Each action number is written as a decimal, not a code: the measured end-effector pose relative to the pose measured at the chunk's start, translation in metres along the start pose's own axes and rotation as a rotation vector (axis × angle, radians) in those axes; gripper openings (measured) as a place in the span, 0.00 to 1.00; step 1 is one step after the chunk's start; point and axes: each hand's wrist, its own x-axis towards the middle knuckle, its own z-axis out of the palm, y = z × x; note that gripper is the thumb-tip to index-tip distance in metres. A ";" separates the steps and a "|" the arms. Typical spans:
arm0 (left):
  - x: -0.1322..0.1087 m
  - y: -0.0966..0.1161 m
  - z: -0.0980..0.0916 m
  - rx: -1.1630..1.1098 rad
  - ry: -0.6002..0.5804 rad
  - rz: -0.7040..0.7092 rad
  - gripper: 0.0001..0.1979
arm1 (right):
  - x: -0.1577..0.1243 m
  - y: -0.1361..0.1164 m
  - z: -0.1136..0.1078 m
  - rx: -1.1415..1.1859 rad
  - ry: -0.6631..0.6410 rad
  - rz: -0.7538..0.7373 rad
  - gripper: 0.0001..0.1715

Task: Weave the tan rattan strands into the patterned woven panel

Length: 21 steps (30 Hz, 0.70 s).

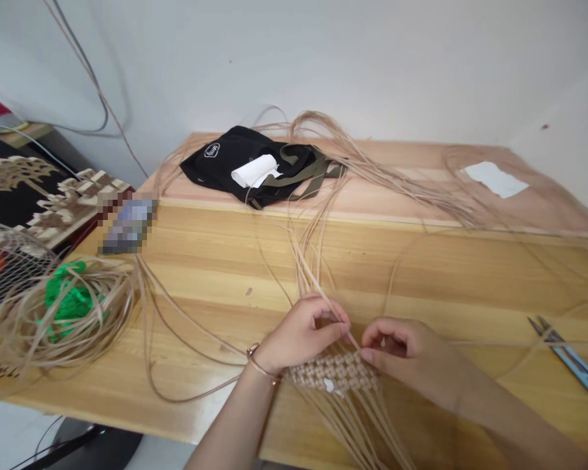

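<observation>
The left hand (301,333) is pinching a thin rattan strand (340,320) firmly between thumb and fingers, while the right hand (402,346) is gripping the edge of the woven rattan panel (330,373), keeping the weave snug on the wooden desk (200,294).

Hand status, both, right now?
Left hand: closed, pinching cane strips.
Right hand: half closed, thumb at the edge of the woven mat; can't tell if it's gripping.
</observation>
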 end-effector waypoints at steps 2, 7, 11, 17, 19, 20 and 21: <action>0.000 0.000 0.001 -0.016 -0.005 -0.006 0.06 | 0.002 -0.001 0.001 0.051 0.014 0.023 0.11; 0.000 -0.001 0.003 -0.089 -0.033 -0.024 0.08 | 0.008 0.005 0.002 0.316 -0.092 0.105 0.14; 0.000 -0.001 0.004 -0.181 -0.050 -0.063 0.07 | 0.011 0.009 0.001 0.471 -0.133 0.143 0.15; 0.002 -0.005 0.006 -0.273 -0.072 -0.104 0.08 | 0.015 0.013 0.000 0.479 -0.166 0.215 0.19; 0.002 -0.006 0.006 -0.273 -0.072 -0.110 0.08 | 0.016 0.014 0.000 0.471 -0.168 0.206 0.19; 0.003 -0.005 0.006 -0.266 -0.074 -0.111 0.08 | 0.017 0.014 0.000 0.466 -0.164 0.197 0.18; 0.003 -0.005 0.006 -0.253 -0.078 -0.112 0.08 | 0.017 0.013 0.000 0.458 -0.158 0.193 0.17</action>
